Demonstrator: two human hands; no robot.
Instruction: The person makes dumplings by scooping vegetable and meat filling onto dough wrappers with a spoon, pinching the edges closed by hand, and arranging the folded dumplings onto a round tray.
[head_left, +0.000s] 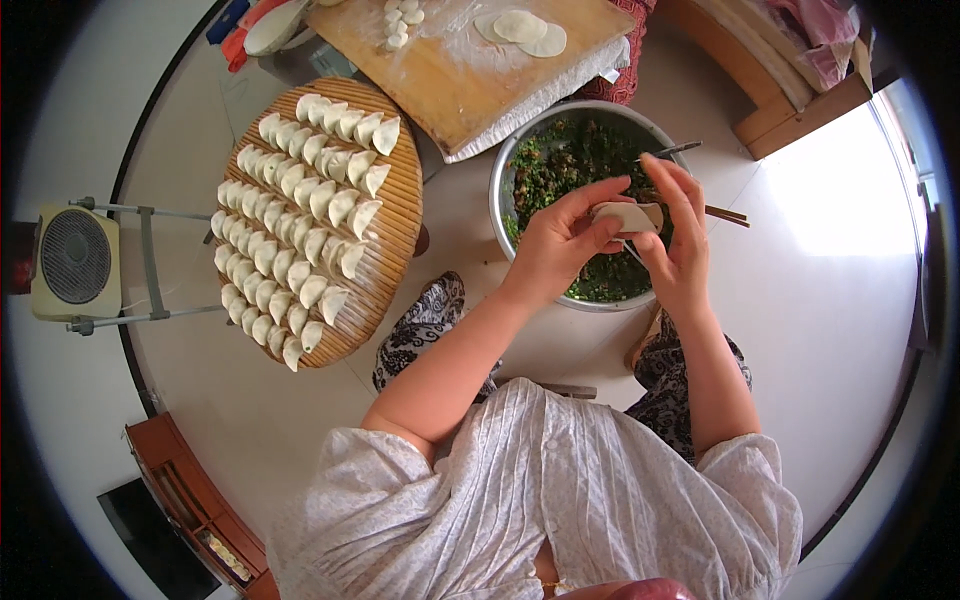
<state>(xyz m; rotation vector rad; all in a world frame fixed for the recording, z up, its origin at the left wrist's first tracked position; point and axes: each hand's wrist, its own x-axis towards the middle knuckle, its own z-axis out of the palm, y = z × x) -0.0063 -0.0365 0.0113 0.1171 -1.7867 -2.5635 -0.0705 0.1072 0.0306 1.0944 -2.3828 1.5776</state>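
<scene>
My left hand (559, 244) grips a folded dumpling (624, 217) between thumb and fingers, above a large metal bowl (501, 196) of chopped green filling (559, 157). My right hand (679, 232) has its thumb near the dumpling's right end, its forefinger raised and apart; whether the thumb touches the dough is unclear. A utensil handle (679, 148) and a pair of chopsticks (727, 216) stick out past the bowl's right rim. To the left, several rows of folded dumplings (300, 191) lie on a round slatted tray (409, 217).
A floured wooden board (450, 97) beyond the bowl holds round wrappers (520, 26) and small dough pieces (396, 41). A fan or heater on a metal stand (75, 255) is at far left. Wooden furniture (795, 120) stands at upper right, a cabinet (187, 495) at lower left.
</scene>
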